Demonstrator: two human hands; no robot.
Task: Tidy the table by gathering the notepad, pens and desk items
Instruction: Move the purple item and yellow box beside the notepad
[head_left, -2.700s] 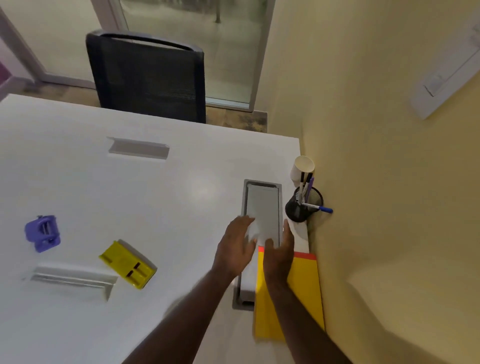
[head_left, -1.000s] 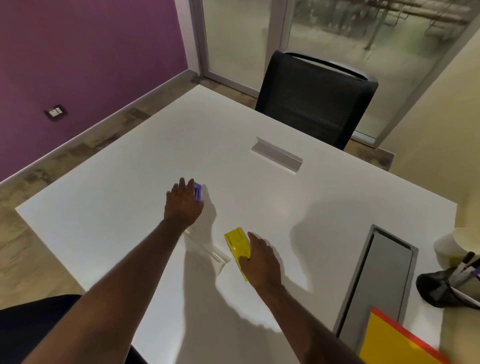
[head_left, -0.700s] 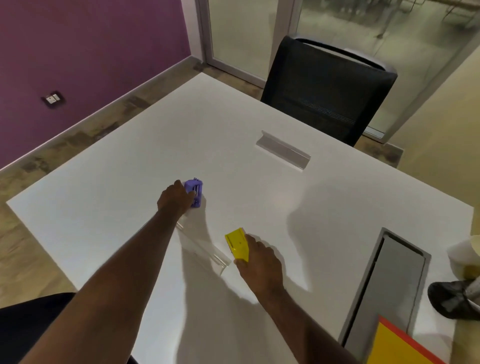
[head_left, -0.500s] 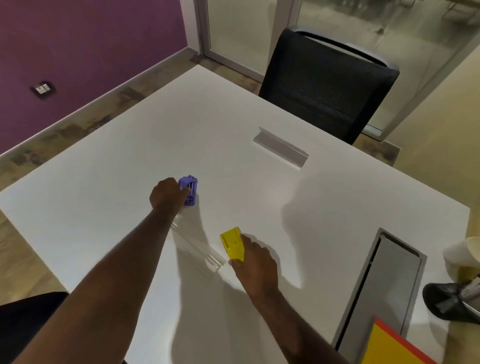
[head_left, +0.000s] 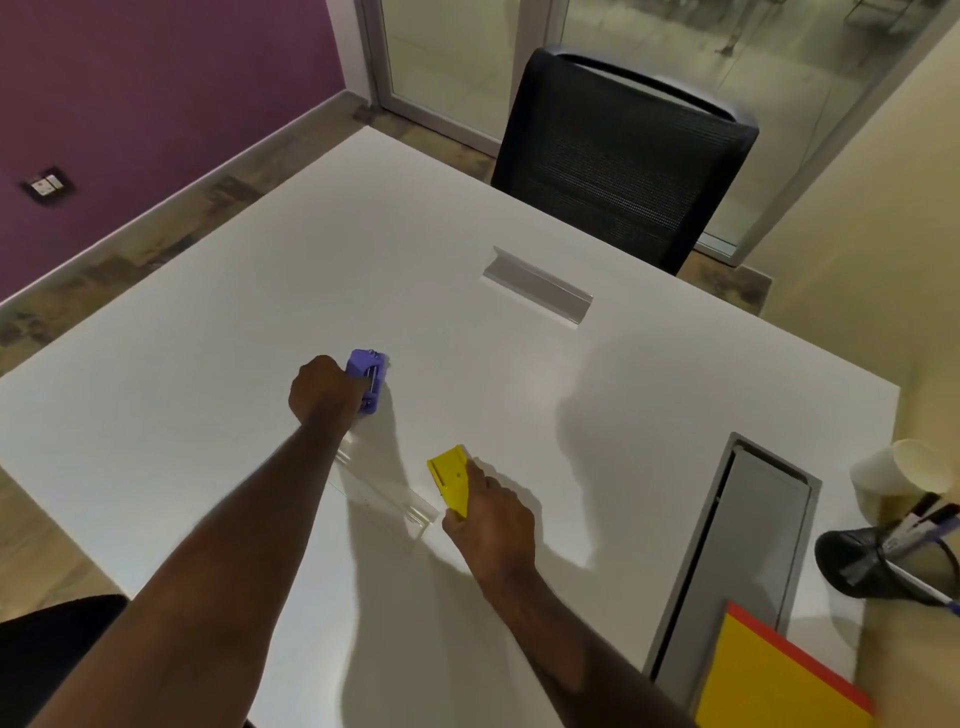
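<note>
At the near right corner a yellow notepad (head_left: 779, 680) with a red edge lies on the white tabletop (head_left: 208, 415), well to the right of both hands. Just beyond it a black pen holder (head_left: 857, 564) with pens stands at the tabletop's right edge, and a pale paper cup (head_left: 888, 473) stands just behind that. A grey cable hatch (head_left: 748, 545) sits flush in the tabletop between the right hand and the holder.

The right hand (head_left: 493, 525) rests on the tabletop, its fingers (head_left: 475, 475) grasping the near end of a yellow desk item (head_left: 449, 475), which juts forward past the fingertips. Just left of these fingers lies a clear acrylic strip (head_left: 387, 499), running under the left forearm.

Farther out, the left hand (head_left: 324, 392) is clenched around a purple desk item (head_left: 370, 379), whose far part shows to the right of the knuckles; whether it is lifted off the tabletop cannot be told.

Beyond both hands a second clear angled strip (head_left: 537, 286) lies on the tabletop, and a black mesh chair (head_left: 618, 156) stands at the far edge.
</note>
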